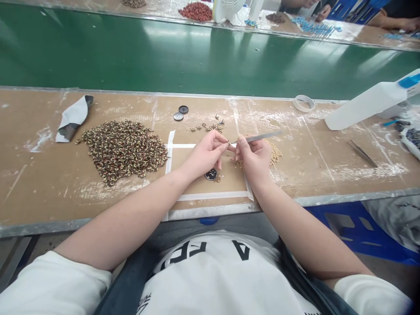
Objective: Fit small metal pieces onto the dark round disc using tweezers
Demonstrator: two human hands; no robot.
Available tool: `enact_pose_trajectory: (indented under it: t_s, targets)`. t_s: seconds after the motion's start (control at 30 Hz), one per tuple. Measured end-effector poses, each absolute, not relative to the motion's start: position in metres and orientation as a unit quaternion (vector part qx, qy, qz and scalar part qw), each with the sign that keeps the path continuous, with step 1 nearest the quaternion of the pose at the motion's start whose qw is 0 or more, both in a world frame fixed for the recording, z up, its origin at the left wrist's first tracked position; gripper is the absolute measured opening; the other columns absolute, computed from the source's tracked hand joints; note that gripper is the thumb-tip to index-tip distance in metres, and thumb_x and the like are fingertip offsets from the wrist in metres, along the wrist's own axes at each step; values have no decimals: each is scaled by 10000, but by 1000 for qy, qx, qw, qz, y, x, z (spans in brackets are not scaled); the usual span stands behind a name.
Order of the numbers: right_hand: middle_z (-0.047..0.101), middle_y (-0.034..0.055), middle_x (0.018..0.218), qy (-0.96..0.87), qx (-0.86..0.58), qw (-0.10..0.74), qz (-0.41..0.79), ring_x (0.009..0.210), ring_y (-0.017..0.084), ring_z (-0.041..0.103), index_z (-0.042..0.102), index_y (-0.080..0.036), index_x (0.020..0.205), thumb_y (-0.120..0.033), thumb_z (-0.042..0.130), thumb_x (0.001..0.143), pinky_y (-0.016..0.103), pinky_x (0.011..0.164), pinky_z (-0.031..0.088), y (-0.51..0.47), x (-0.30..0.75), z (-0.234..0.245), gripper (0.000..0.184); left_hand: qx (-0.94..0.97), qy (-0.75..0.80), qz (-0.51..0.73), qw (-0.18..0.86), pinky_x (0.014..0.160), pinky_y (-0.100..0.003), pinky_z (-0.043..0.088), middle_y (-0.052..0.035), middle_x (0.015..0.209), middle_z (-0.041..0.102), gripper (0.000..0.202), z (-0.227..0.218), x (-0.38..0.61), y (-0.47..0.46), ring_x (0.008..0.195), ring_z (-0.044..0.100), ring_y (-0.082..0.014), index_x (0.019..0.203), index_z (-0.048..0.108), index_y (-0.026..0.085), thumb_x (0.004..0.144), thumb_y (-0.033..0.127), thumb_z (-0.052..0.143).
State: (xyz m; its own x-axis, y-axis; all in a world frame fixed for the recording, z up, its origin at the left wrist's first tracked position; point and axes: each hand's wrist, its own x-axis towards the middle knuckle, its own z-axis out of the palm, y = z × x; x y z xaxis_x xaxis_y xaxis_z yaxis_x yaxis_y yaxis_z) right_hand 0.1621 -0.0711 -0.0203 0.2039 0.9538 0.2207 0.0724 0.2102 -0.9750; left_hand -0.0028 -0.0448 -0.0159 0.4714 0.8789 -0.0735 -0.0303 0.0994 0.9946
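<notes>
A long, glossy green strip reflected pale light behind a brown-topped workbench; below right stood a blue plastic seat.

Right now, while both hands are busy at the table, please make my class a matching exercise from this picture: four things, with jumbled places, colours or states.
Column one:
1. Right hand
2. Bottle
3. Tape roll
4. Red pile

Column two:
A. White, with blue near its top
B. On the far side of the green strip
C. Holding a slim metal tool
D. Ring-shaped, near the brown table's far edge

Right pairs: 1-C, 2-A, 3-D, 4-B
</notes>
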Motion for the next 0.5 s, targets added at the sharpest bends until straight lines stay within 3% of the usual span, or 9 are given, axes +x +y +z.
enact_pose_trajectory:
  t_s: [0.5]
  targets:
    - [519, -26, 519, -508, -508, 600, 352, 439, 92, 445, 582, -201, 601, -534, 729, 914, 260, 457, 336, -71, 160, -15, 480, 590, 398, 390, 585, 462, -198, 411, -15, 1004, 760, 129, -9, 2, -53, 396, 508, -28, 1022, 453, 224, 1018, 304, 555]
